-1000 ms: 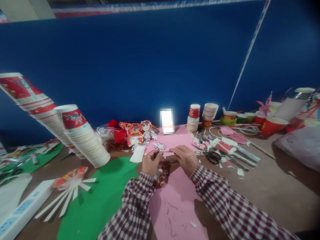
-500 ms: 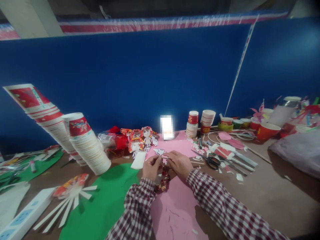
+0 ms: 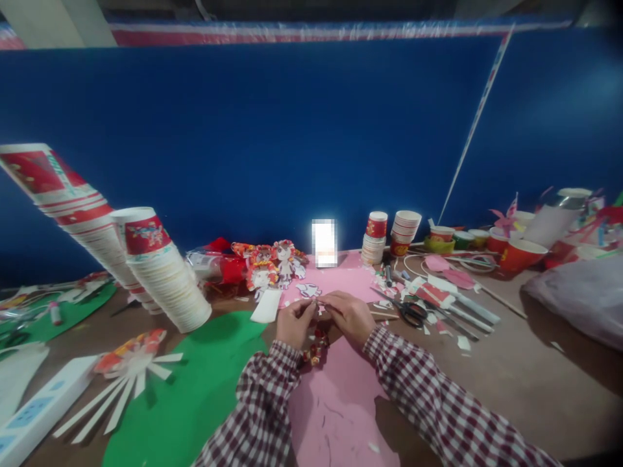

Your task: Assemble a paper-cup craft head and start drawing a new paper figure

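Pink paper sheet, marked with short dark lines: lay flat on the brown tabletop, between forearms in maroon-and-white checked sleeves. Left hand: thumb and forefinger drawn narrowly together. Right hand: back upward, fingers bent, their tips close beside the left's. Whether the fingertips held anything could not be told; the detail was too small. Red-and-gold patterned paper piece: just below the hands, between the wrists, partly hidden. White paper cut-out figure with dark outline: just beyond the fingertips. Black-handled scissors: lay right of the right hand, near paper scraps. Green paper sheet: spread left of the left forearm. White-and-red paper cups, nested: leaned near its far edge.
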`<state>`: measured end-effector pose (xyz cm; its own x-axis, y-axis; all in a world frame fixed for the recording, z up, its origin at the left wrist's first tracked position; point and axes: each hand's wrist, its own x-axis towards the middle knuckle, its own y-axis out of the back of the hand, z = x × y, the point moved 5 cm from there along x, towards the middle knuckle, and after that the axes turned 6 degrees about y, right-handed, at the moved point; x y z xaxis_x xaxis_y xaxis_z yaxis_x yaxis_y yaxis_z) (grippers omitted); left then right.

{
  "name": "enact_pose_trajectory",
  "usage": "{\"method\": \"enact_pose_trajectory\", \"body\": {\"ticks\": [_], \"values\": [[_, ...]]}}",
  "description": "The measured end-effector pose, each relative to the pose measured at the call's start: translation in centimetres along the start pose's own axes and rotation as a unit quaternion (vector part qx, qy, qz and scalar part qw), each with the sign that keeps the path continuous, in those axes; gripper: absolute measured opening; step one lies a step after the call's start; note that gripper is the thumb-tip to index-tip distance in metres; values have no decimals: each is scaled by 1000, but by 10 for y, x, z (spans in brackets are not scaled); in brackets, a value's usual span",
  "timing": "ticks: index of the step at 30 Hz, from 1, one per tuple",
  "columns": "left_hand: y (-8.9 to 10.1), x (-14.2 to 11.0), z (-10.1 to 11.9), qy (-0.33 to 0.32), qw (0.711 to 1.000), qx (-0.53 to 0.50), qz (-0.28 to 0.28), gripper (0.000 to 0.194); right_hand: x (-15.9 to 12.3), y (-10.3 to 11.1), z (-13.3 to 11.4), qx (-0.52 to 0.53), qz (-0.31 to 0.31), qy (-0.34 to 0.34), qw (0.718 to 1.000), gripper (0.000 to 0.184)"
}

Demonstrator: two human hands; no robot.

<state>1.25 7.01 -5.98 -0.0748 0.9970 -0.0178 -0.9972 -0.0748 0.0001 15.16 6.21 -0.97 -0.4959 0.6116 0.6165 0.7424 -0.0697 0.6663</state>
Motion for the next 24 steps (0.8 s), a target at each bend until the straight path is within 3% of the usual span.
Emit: {"method": "enact_pose_trajectory", "body": {"ticks": [9, 17, 24], "values": [[1, 0, -3, -1, 1000, 19, 2, 33, -4, -1, 3, -2, 11, 17, 1000, 28], [-3, -4, 0, 50, 998, -33, -5, 38, -4, 2, -2, -50, 8, 61, 997, 26], [-2, -4, 5, 19, 999, 36, -13, 37, -5, 3, -4, -72, 24, 76, 994, 23]]}}
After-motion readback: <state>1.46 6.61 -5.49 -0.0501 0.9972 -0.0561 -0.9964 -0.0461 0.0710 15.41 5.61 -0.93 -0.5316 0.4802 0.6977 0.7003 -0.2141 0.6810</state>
